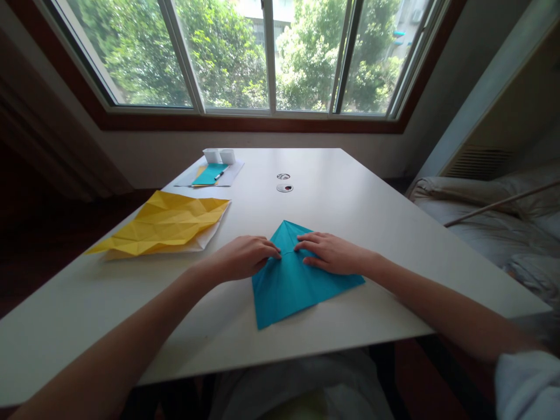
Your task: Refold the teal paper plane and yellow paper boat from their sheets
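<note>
Near the worktop's (350, 204) front edge, left grip (245, 256) curled, pinch unclear, right grip (330, 254) spread, I seemingly crease pointed teal paper (291, 289), next needing even pressure.

Daylight pours from the bright window (270, 64) ahead, glossing the white table (371, 216), while the outer edges look dim and stretched.

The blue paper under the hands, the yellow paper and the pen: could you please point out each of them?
Blue paper (295, 284): head view, on the bare part near its middle.
Yellow paper (170, 223): head view, on the middle of its creased top face.
Pen (221, 172): head view, on its barrel.
</note>
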Tool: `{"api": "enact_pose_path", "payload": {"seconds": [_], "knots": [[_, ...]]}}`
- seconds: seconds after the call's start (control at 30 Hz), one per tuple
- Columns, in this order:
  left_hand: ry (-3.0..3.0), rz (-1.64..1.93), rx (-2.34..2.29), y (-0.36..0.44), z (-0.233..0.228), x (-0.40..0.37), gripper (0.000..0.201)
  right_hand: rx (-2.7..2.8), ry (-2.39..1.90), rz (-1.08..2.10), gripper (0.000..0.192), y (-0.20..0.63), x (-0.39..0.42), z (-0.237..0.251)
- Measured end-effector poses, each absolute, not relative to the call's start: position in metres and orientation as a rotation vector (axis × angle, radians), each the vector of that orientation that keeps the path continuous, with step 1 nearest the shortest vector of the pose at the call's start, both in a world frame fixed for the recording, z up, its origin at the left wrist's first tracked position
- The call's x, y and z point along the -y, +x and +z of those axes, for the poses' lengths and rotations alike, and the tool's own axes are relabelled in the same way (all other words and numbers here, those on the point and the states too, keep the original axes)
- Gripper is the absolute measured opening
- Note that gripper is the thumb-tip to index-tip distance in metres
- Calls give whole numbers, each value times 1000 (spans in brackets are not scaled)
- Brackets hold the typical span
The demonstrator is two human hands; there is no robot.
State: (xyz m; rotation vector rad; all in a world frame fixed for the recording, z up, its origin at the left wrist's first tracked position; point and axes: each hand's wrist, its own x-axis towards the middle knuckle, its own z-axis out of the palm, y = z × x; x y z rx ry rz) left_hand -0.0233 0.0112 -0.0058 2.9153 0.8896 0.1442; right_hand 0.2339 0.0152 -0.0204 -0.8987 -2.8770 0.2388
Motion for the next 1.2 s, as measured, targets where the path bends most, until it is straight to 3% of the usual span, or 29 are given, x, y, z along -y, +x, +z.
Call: {"api": "enact_pose_path", "payload": {"seconds": [0.6,0.93,1.2], "knots": [[3014,180,-1139,-12,-12,-16,27,2854,-911,256,53,226,-14,-25],[2990,295,-1117,-9,-35,-25,38,2840,-884,128,48,232,-18,-24],[2921,269,-1164,-11,-35,-24,39,2559,-1335,142,52,254,-35,-9]]}}
